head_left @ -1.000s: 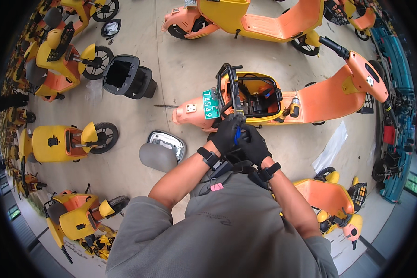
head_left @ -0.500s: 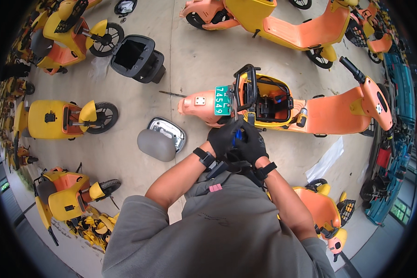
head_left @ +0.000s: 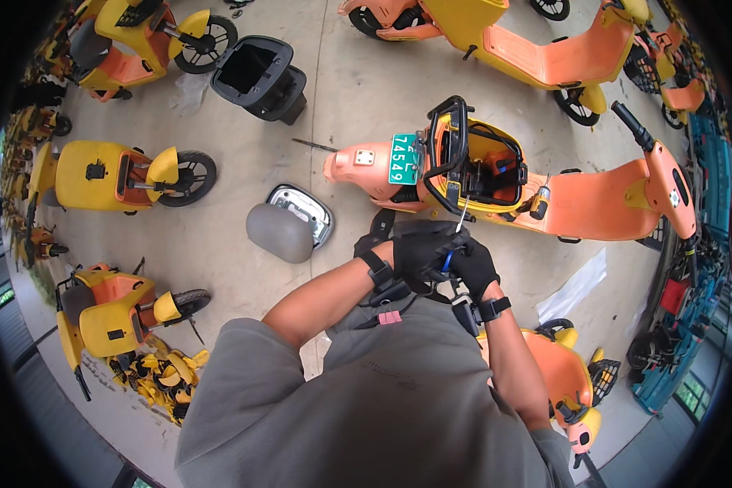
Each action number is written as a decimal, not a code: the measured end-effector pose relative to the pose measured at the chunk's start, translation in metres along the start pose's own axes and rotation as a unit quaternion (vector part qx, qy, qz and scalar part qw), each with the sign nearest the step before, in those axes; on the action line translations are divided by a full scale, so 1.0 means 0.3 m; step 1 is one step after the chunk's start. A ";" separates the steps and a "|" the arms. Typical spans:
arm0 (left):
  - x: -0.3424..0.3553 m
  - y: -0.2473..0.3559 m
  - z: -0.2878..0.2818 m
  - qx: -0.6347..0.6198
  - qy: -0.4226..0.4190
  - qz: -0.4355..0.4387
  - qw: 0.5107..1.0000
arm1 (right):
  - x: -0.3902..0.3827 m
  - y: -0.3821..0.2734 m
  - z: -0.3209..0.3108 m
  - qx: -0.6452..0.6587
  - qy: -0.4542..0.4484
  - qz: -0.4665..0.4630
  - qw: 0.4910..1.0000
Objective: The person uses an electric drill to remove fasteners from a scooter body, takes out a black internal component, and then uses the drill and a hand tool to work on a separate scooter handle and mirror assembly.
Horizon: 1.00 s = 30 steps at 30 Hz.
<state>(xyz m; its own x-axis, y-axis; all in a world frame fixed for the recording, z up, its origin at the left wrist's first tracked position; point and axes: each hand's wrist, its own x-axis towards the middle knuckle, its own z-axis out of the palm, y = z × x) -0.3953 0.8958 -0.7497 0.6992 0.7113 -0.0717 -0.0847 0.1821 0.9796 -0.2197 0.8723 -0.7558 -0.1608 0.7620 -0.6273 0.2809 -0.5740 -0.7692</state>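
The left hand and right hand (both black-gloved) are curling their fingers around a blue-handled tool, its slim shaft pointing toward the opened orange-and-yellow scooter just beside.

Your floor is pale grey-beige, with scattered dark marks. Note the grey wall and window at your lower right. Light is bright and diffuse.
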 end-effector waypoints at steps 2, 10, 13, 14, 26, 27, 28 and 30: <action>0.016 -0.064 0.009 0.311 0.027 0.223 0.924 | -0.042 0.014 -0.038 0.119 -0.013 0.039 0.992; -0.175 -0.250 -0.119 -0.310 0.220 -0.333 0.863 | -0.235 0.021 -0.126 0.212 0.001 -0.002 0.977; -0.238 -0.300 -0.170 -0.313 0.258 -0.370 0.836 | -0.250 0.133 -0.128 0.290 -0.007 -0.057 0.955; -0.245 -0.302 -0.179 -0.303 0.261 -0.352 0.846 | -0.251 0.144 -0.129 0.295 -0.002 -0.061 0.954; 0.150 -0.410 -0.487 -0.299 0.287 -0.188 0.890 | -0.199 0.038 -0.062 0.205 -0.051 -0.039 0.977; 0.178 -0.425 -0.513 -0.267 0.283 -0.195 0.900 | -0.173 0.036 -0.032 0.159 -0.035 -0.036 0.986; 0.228 -0.396 -0.508 -0.237 0.275 -0.204 0.909 | -0.143 0.034 -0.008 0.113 -0.016 -0.029 0.993; 0.308 -0.329 -0.512 -0.239 0.288 -0.240 0.896 | -0.086 -0.003 0.038 0.016 -0.014 -0.080 0.997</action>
<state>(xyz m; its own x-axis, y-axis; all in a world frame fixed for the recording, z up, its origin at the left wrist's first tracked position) -0.4314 1.0478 -0.8817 0.2656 0.6804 -0.6830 -0.2630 0.7327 0.6276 -0.2267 0.8497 -0.7404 -0.2283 0.8363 -0.4986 0.2182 -0.4551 -0.8633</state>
